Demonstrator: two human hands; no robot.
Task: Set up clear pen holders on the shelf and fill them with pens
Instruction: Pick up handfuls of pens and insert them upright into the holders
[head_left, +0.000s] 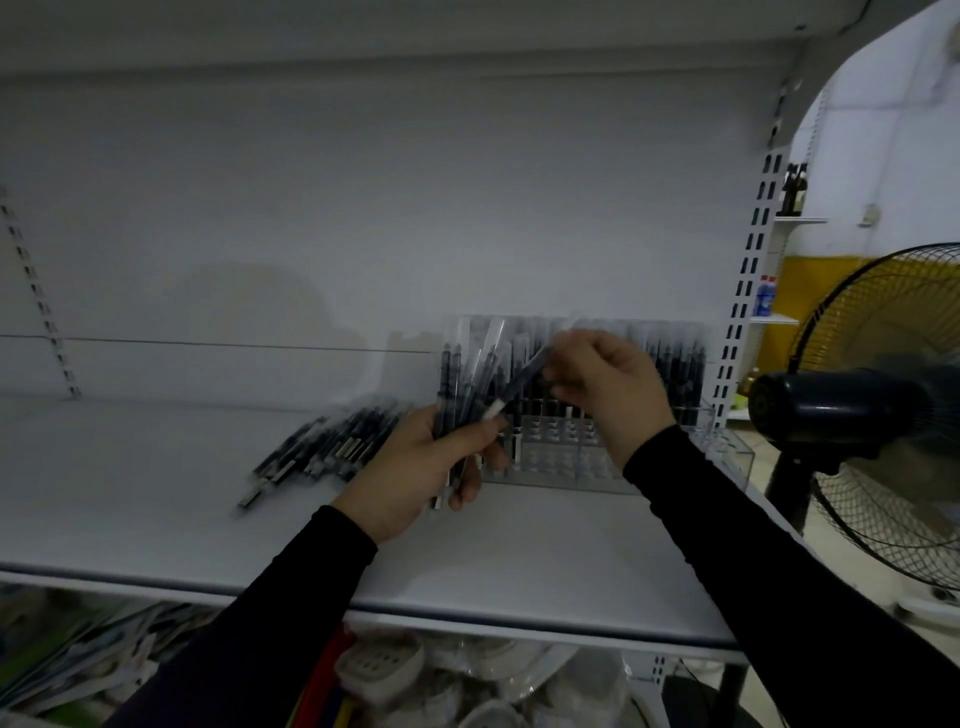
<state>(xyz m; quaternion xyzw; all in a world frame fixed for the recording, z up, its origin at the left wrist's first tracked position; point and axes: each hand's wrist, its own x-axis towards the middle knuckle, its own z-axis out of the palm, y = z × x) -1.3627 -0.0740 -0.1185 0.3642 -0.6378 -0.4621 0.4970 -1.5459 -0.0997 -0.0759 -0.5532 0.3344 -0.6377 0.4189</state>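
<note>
- The shelf (156, 519) is a wide white board with a white back panel; its left half is bare, so there is plenty of open room there, while the right end stops at a slotted upright, with a fan (883, 415) standing just beyond.
- The clear pen holder (566, 457) sits at the right end of the shelf against the back panel. Its rear rows are already packed with upright dark pens; the front rows of sockets look empty.
- A loose pile of pens (322, 447) lies flat on the shelf to the left of the holder, long axes running from near-left to far-right.
- The left hand (415, 478) is closed around a bundle of pens (457, 395), held roughly upright just left of the holder's front edge.
- The right hand (608, 389) hovers over the holder, its fingers (558, 371) pinching 1 pen (519, 387) by its upper end.
- That pen slants down and to the left, its white tip close to the bundle. It looks to be coming out of the bundle, though blur makes this uncertain.
- The empty sockets lie directly below and slightly right of the right hand, which is the nearer hand; I judge the pen must swing upright and go straight down, clear of the standing pens behind.
</note>
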